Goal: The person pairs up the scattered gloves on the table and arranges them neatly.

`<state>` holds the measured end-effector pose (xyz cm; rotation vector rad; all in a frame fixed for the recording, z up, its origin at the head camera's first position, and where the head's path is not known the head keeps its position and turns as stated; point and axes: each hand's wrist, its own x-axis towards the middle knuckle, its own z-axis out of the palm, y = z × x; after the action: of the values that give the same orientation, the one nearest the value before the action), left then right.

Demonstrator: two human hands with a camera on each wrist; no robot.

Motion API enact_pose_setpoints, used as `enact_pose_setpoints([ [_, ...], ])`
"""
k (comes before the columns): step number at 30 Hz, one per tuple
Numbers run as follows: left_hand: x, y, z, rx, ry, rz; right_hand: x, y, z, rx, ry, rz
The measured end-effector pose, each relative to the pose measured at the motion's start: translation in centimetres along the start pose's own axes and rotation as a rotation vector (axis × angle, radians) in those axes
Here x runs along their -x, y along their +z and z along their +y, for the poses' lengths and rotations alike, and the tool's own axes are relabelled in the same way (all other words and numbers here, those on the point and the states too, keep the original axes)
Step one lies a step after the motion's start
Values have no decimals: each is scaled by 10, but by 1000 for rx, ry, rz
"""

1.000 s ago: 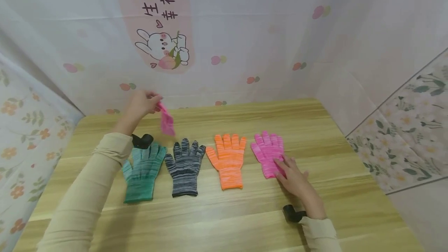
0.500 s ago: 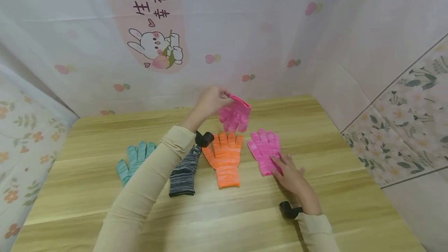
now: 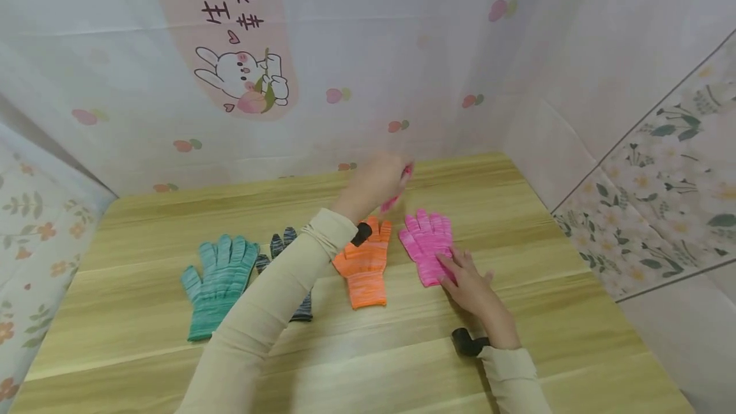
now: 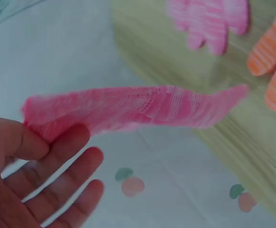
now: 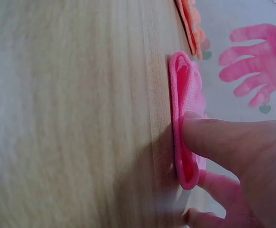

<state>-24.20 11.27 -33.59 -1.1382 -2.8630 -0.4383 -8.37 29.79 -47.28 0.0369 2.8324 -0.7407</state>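
My left hand [image 3: 376, 181] is raised over the far edge of the table. Its thumb and index finger pinch a pink knit glove [image 4: 128, 109] by the cuff; the other fingers are spread, and the glove hangs edge-on to the head view. A second pink glove [image 3: 424, 245] lies flat on the table, palm area down or up I cannot tell. My right hand [image 3: 474, 289] rests against its lower right side near the cuff. In the right wrist view the thumb presses on the cuff [image 5: 179, 90], and the other fingers lie beside it.
Left of the flat pink glove lie an orange glove [image 3: 368, 276], a dark grey striped glove [image 3: 282, 241] and a teal glove [image 3: 221, 280]. My left sleeve partly covers the grey one. Patterned curtains [image 3: 345, 50] enclose the wooden table [image 3: 368, 363].
My left hand has carried the hanging pink glove from above the teal glove rightward, to behind the orange and flat pink gloves. My right hand has stayed on the flat glove.
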Motion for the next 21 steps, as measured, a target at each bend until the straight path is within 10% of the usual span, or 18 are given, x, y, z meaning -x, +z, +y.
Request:
enact_pose_setpoints([
  [5,2,27,33,-353,167,-128,-1,0,1,9,-14,8],
  [8,12,55,57,-336,245,-232,0,1,3,39,-24,23],
  [12,37,90,77,-192,209,-335,1,2,3,63,-38,42],
  [21,88,119,81,-406,118,-404,-4,4,1,81,-10,77],
])
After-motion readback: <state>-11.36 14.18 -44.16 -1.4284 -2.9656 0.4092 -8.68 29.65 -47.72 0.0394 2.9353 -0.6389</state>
